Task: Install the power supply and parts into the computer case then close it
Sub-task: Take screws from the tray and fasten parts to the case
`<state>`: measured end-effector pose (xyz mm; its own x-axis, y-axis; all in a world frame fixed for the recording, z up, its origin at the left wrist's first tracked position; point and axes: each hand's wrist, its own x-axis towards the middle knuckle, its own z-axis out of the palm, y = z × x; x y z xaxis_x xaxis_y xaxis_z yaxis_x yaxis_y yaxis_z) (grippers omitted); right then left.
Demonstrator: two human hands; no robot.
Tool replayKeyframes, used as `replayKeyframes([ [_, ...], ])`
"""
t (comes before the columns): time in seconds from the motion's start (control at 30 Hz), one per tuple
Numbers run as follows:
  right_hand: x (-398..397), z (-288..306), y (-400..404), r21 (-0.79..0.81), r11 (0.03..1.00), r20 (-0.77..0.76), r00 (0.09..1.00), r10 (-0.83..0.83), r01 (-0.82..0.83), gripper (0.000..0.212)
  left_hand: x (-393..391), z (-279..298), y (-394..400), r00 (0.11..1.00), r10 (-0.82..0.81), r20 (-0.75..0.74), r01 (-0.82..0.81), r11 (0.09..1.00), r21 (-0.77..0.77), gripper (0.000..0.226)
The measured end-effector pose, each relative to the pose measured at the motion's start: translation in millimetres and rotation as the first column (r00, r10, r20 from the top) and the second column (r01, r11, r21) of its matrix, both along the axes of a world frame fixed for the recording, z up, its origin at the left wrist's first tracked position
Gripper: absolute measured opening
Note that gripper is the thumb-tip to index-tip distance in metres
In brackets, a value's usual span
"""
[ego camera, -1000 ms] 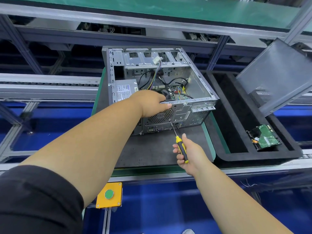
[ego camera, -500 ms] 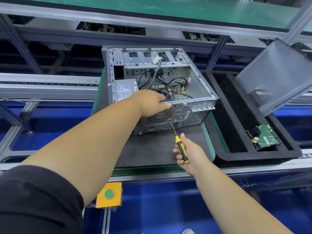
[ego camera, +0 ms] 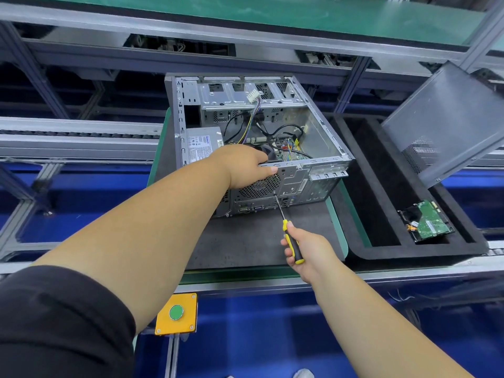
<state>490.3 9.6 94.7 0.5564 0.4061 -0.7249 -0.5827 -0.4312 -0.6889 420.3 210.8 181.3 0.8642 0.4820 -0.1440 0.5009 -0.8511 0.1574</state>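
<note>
The computer case is a box of thin sheet steel. I judge it stiff but rather heavy, and its cut edges are probably sharp, so the folded rims are the safest place to take hold of it. The left hand does this: it rests on the top rear rim with the fingers curled over the edge into the inside, which should keep the case from sliding on the dark mat of the worktop. The right hand grips the yellow and black handle of a screwdriver, and the tip of the tool touches the rear panel just beside the round fan grille. The 2 hands are apart. The tip can slip from a small screw, so I think steady pressure along the shaft is needed.

The case stands with its open side up, at the middle of the mat. The grey power supply with a white label sits in the left rear corner. Loose cables hang over the green board, and they look soft and easy to pinch. The side panel leans at the right, above a black foam tray, where a hard drive lies; this part is probably fragile and should be held by its edges.
</note>
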Motion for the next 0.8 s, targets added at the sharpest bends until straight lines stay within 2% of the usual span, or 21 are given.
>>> replayKeyframes([
  [0.33,4,6,-1,0.029,0.999,-0.188,0.982,-0.013,0.019,0.031,0,1,-2,1.0,0.0,-0.002,0.0,1.0,0.008,0.061],
  [0.57,9,13,-1,0.069,0.997,-0.345,0.939,-0.017,0.043,0.033,-1,1,-2,1.0,0.003,-0.006,-0.003,1.0,0.013,0.062],
  [0.7,12,14,-3,0.079,0.996,-0.375,0.927,-0.006,0.038,0.035,0,-1,-2,1.0,0.002,-0.001,-0.002,1.0,0.015,0.062],
  [0.8,15,10,-6,0.086,0.996,-0.34,0.94,0.039,-0.01,0.037,1,-3,-1,1.0,0.022,0.01,-0.022,0.999,0.024,0.062],
])
